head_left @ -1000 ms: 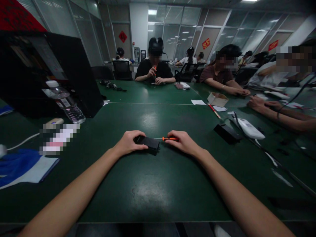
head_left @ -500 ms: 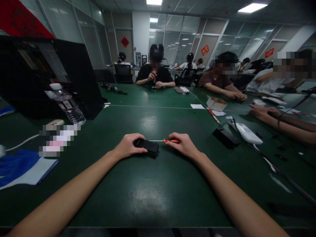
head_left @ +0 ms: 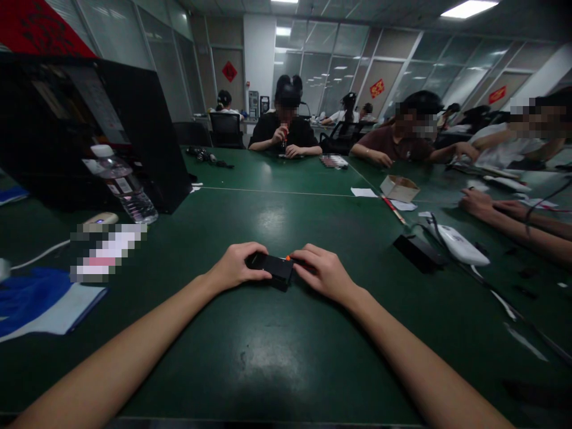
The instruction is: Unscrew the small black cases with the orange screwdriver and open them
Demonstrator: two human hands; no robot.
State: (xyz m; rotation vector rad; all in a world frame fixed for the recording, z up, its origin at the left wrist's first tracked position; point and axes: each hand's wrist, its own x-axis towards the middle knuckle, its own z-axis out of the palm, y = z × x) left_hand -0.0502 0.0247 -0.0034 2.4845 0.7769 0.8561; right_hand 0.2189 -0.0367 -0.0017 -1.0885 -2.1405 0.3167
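Note:
A small black rectangular box (head_left: 276, 268) lies on the green table in front of me. My left hand (head_left: 239, 262) is closed round its left end, thumb along the near side and fingers over the far side. My right hand (head_left: 324, 269) is closed on a screwdriver (head_left: 288, 258) with an orange handle, most of which the fingers hide. The orange part shows close by the box's right far corner, and a short bit of the shaft runs along the box's far edge. The fingertips of that hand are right beside the box's right end; whether they touch it I cannot tell.
On the left stand a black computer case (head_left: 134, 131) and a plastic water bottle (head_left: 127, 185), with blue gloves (head_left: 36, 301) nearer. To the right lie a black block (head_left: 417, 251), a white power strip (head_left: 460, 243) with cables, and a cardboard box (head_left: 400, 188). Other people sit around the table.
My right hand has moved left with the screwdriver, up to the box's right end. Less of the shaft and handle shows now. The left hand still holds the box.

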